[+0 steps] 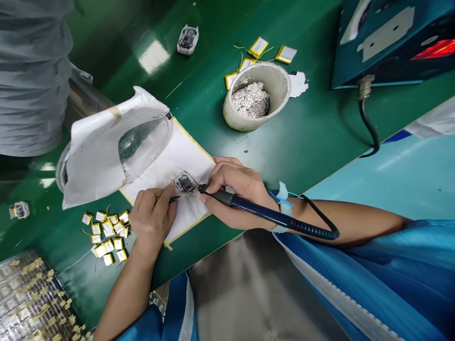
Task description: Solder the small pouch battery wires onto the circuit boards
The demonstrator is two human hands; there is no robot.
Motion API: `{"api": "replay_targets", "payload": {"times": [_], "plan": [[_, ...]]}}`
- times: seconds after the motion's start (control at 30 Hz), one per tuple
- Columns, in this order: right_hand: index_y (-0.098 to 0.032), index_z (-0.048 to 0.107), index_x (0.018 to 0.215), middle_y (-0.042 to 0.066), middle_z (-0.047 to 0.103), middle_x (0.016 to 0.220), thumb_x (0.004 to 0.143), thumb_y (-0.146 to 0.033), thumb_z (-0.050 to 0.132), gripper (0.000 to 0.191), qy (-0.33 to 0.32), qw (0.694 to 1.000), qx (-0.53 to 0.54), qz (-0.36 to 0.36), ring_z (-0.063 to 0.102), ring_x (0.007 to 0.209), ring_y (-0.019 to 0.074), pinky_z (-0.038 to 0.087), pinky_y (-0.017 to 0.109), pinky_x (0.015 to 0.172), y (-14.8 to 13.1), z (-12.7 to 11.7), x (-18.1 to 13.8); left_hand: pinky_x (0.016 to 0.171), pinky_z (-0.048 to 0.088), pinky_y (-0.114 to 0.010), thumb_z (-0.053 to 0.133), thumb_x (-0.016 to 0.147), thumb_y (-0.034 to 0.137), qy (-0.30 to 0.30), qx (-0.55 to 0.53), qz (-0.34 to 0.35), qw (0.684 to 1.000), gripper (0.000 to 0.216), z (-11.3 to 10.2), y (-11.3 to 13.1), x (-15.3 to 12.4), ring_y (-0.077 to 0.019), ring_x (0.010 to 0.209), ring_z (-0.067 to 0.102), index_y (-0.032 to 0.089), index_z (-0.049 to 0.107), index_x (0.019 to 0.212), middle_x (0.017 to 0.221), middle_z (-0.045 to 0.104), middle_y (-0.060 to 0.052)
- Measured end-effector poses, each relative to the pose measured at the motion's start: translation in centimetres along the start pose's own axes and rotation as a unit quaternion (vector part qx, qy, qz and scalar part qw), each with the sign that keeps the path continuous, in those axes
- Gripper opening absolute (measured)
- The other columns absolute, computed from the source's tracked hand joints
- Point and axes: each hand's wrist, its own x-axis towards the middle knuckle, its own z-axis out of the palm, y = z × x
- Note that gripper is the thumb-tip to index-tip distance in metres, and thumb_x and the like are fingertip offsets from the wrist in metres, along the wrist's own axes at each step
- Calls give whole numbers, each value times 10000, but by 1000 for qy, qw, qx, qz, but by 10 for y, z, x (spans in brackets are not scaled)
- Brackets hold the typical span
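Observation:
My right hand is closed around a soldering iron, gripped like a pen. Its metal tip points left and meets the small device housing, an opened white-edged case with a circuit board inside. On the other side, my left hand pinches dark tweezers, of which only the short tips show beside the housing. My left fingertips are close to the housing's edge. Underneath lies a white paper sheet taped to the green table. The exact contact at the iron's tip is too small to make out.
Several small batteries lie left of my left hand, and more batteries sit behind a cup of solder scraps. A clear paper-covered fume hood overhangs the sheet. The teal soldering station stands far right; a tray is lower left.

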Motion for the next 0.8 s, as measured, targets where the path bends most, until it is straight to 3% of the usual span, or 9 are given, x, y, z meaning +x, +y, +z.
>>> {"api": "replay_targets", "payload": {"times": [0.8], "plan": [[-267,584,849,-53,707,727,868,-209,801,225,2,1000,10,-10,705,667,177,552,455,991,0,2,-2,738,475,-325,781,962,151,23,10,22,999,351,5,-2,1,-203,821,624,206,772,1308,892,710,-50]]}}
